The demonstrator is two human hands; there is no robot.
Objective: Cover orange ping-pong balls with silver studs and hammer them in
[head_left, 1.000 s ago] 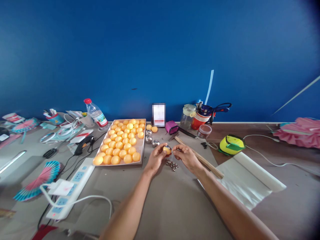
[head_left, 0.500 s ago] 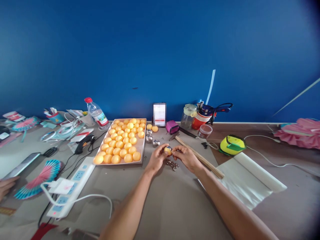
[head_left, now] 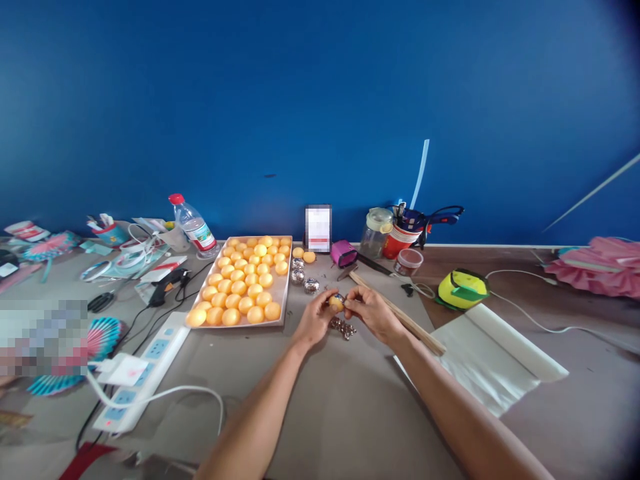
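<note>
The bench (head_left: pixel 340 413) carries a shallow tray (head_left: pixel 281 300) left of its middle, towards the back edge, holding many orange balls (head_left: pixel 239 288). A wooden stick (head_left: pixel 420 332) lies right of the hands. The left hand (head_left: pixel 314 320) pinches a part-silver ball (head_left: pixel 336 304), off the tray's near right corner. A second ago the right hand (head_left: pixel 373 312) was just short of it; now its bunched fingertips meet its right side, so both hands are on one ball. Whether they grip anything small, I cannot tell. Silvery balls (head_left: pixel 311 286) sit by the tray's right edge; small shiny pieces (head_left: pixel 345 329) lie below the hands.
</note>
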